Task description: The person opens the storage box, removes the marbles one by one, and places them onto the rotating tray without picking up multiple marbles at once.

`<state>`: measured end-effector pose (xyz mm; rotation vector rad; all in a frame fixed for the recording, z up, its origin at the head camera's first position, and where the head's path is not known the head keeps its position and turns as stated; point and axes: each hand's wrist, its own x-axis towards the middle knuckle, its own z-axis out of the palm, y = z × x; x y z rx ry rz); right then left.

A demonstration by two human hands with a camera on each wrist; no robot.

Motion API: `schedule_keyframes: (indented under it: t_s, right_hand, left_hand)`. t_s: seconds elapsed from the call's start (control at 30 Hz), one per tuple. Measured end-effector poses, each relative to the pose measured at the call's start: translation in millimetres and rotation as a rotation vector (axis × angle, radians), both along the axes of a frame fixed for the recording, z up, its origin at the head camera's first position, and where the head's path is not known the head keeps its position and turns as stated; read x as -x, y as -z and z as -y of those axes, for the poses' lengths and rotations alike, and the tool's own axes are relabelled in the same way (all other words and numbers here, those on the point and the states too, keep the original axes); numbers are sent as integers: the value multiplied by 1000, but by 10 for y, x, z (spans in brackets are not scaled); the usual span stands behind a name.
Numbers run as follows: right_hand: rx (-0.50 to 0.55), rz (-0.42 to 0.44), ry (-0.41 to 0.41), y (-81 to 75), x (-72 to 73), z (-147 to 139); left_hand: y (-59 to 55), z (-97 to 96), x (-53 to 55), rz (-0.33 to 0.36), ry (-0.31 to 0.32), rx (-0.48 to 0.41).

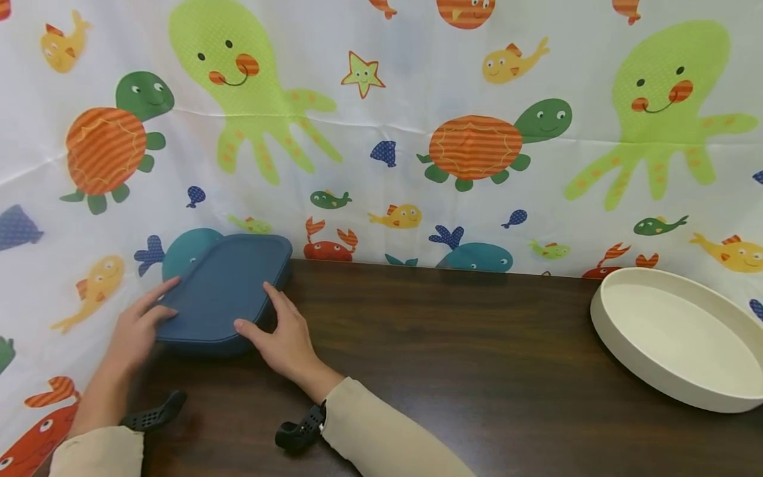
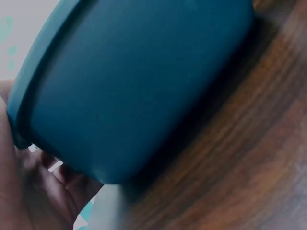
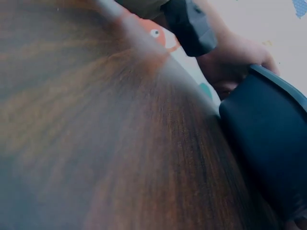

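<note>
A blue container (image 1: 238, 346) with a flat rounded blue lid (image 1: 217, 285) is at the left, by the printed backdrop. My left hand (image 1: 132, 331) grips its left side, thumb and forefinger at the lid's edge. In the left wrist view, more fingers of that hand curl against the wall of the container (image 2: 134, 91). On the opposite side, my right hand (image 1: 289, 341) holds the container, thumb at the near rim and forefinger farther along. Its other fingers are mostly hidden behind the side. The right wrist view shows the container (image 3: 268, 139) low over the dark wood.
A round cream tray (image 1: 685, 331) with a raised rim lies at the right of the dark wooden table (image 1: 453, 351). Behind and to the left hangs a white sheet (image 1: 369, 119) printed with sea animals. Black straps with camera mounts (image 1: 301, 430) sit on both wrists.
</note>
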<state>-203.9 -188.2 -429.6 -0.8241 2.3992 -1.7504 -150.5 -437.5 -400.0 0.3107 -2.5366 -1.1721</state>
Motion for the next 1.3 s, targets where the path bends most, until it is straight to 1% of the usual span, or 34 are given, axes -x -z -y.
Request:
schedule_keyframes:
  t_s: [0.1, 0.2, 0.37, 0.43, 0.47, 0.57, 0.67, 0.83, 1.0, 1.2, 1.3]
  right_hand:
    - [5, -35, -5, -15, -2, -45]
    - [15, -55, -21, -19, -3, -100]
    - [65, -37, -60, 3, 0, -225]
    - [80, -25, -77, 9, 0, -277]
    - [84, -19, -83, 12, -3, -302]
    - [95, 0, -87, 16, -18, -376]
    - [97, 8, -70, 29, -42, -454]
    - [100, 7, -36, 33, -75, -595]
    - [96, 13, -11, 24, -64, -760]
    - [92, 35, -18, 31, -53, -997]
    - [90, 49, -16, 41, -44, -1126]
  left_hand:
    - [21, -27, -12, -54, -29, 44]
    - [44, -80, -22, -90, -62, 75]
    - [90, -229, -27, -148, -104, 113]
    - [103, -294, -34, -159, -120, 119]
    - [109, -327, -35, -160, -138, 120]
    - [121, -432, -36, -143, -194, 97]
    - [130, -547, -26, -127, -235, 62]
    - [118, -724, -15, -129, -213, 26]
    - [91, -911, 13, -117, -195, 5]
    - [82, -1168, 16, -104, -180, -11]
    - [96, -1299, 25, -101, -158, -30]
